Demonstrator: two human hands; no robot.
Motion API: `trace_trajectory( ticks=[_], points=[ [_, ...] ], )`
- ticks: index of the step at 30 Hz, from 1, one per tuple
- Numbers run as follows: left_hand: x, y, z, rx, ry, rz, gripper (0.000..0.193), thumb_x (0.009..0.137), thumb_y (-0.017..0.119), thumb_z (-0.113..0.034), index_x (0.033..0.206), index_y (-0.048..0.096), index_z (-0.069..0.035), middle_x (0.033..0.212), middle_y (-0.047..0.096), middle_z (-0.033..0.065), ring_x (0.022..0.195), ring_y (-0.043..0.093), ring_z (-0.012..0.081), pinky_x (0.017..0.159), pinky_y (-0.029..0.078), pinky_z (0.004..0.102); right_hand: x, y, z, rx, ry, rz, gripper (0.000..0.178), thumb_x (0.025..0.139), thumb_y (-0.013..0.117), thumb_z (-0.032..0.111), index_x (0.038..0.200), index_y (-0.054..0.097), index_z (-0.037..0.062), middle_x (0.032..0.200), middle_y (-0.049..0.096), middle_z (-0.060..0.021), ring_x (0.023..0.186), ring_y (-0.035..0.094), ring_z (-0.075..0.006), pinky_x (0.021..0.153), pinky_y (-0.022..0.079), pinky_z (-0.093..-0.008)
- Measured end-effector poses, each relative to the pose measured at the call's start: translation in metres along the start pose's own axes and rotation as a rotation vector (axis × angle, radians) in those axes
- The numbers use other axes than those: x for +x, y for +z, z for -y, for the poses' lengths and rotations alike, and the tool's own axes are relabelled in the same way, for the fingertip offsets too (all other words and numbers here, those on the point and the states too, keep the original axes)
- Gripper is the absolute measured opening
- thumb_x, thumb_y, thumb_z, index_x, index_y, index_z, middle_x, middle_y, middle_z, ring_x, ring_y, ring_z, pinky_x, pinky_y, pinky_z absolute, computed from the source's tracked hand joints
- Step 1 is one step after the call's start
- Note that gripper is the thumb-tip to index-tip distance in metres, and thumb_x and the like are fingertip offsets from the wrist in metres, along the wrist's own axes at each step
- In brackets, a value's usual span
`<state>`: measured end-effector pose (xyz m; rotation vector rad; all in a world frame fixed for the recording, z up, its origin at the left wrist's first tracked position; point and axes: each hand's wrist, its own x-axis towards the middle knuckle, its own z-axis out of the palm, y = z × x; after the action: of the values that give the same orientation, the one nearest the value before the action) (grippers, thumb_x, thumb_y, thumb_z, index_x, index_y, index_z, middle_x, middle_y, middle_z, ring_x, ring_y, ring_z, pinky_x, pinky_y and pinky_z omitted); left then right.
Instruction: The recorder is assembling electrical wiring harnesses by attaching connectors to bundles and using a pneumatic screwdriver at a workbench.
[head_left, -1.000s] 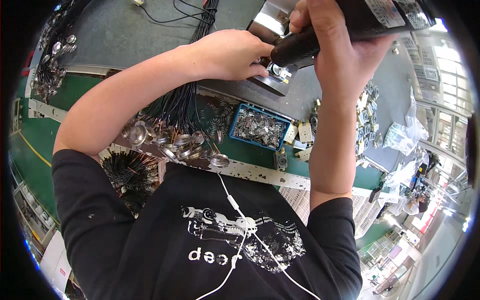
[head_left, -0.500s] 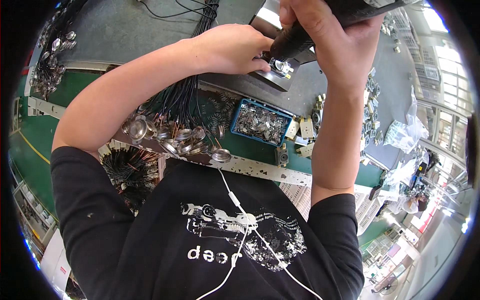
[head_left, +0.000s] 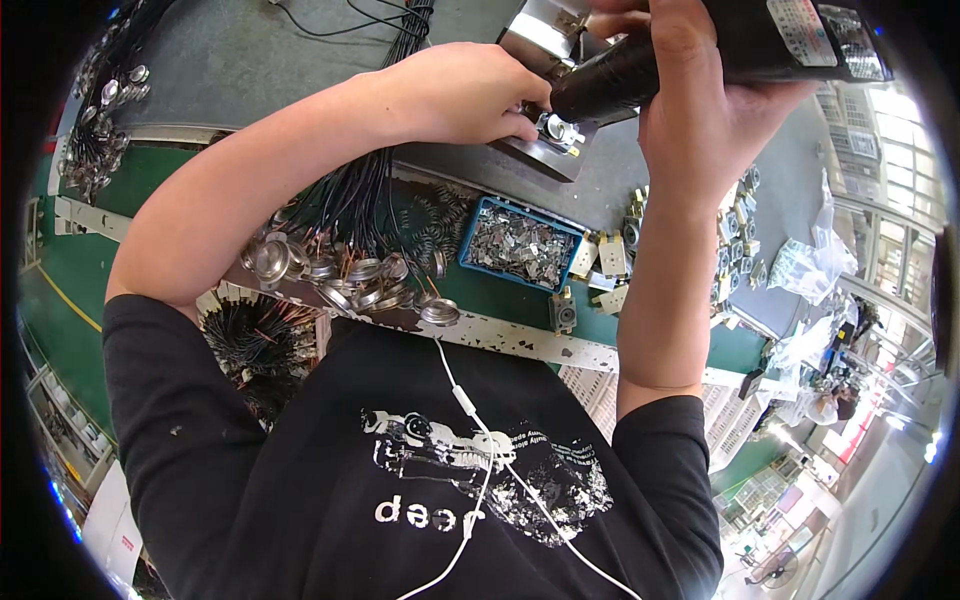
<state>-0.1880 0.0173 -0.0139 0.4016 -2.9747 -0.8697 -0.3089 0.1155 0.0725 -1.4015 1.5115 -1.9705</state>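
My right hand (head_left: 690, 110) is wrapped round a black power screwdriver (head_left: 605, 85), which lies tilted with its nose toward the left. The nose ends close by a small round metal part (head_left: 557, 130) with brass-coloured tabs. That part sits on a dark metal block (head_left: 545, 158) on the bench. My left hand (head_left: 465, 95) is closed, thumb and fingers pinching the part's left side. The fingertips are partly hidden, and whether the screwdriver's tip touches the part cannot be made out.
Below the block stands a blue tray (head_left: 470, 245) of small metal pieces. Black wires with round metal caps (head_left: 370, 285) hang at the bench edge, beside loose springs (head_left: 435, 225). Square-bodied switch-like parts (head_left: 612, 258) are scattered right of the tray. Another wire bundle (head_left: 100, 130) lies far left.
The screwdriver has tipped over toward level, its body swinging right and down, and its nose has shifted slightly right. My right hand moved right with it. My left hand stays nearly in place.
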Motion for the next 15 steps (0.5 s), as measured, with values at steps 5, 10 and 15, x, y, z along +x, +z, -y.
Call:
trace_trajectory(
  ticks=[5,10,15],
  points=[
    [0.0,0.0,-0.005,0.052,-0.027,-0.029,0.033,0.088,0.075,-0.032,0.116,0.072,-0.014,0.095,0.075,0.0115,0.094,0.072,0.0336,0.083,0.057,0.0456,-0.004,-0.006,0.003,-0.055,-0.005,0.042,0.013,0.093,0.067,0.004,0.104,0.068,-0.0031,0.085,0.071,-0.0096,0.063,0.065,-0.0135,0.058,0.052,-0.025],
    [0.0,0.0,-0.004,0.032,0.008,-0.043,0.032,0.09,0.074,-0.032,0.116,0.071,-0.015,0.096,0.075,0.0117,0.093,0.072,0.0342,0.083,0.057,0.0463,0.0,-0.011,-0.009,0.486,-0.059,0.263,0.063,0.107,0.035,0.051,0.115,0.063,-0.0046,0.102,0.07,-0.0241,0.072,0.069,-0.0248,0.062,0.056,-0.0342],
    [-0.003,0.001,-0.007,0.02,-0.005,-0.057,0.034,0.09,0.074,-0.032,0.119,0.069,-0.015,0.097,0.075,0.0121,0.093,0.072,0.0349,0.084,0.057,0.0467,-0.013,0.001,0.002,0.5,0.048,0.015,0.072,0.106,0.026,0.057,0.116,0.061,-0.0056,0.109,0.068,-0.0274,0.075,0.069,-0.0273,0.063,0.056,-0.036]
  ],
)
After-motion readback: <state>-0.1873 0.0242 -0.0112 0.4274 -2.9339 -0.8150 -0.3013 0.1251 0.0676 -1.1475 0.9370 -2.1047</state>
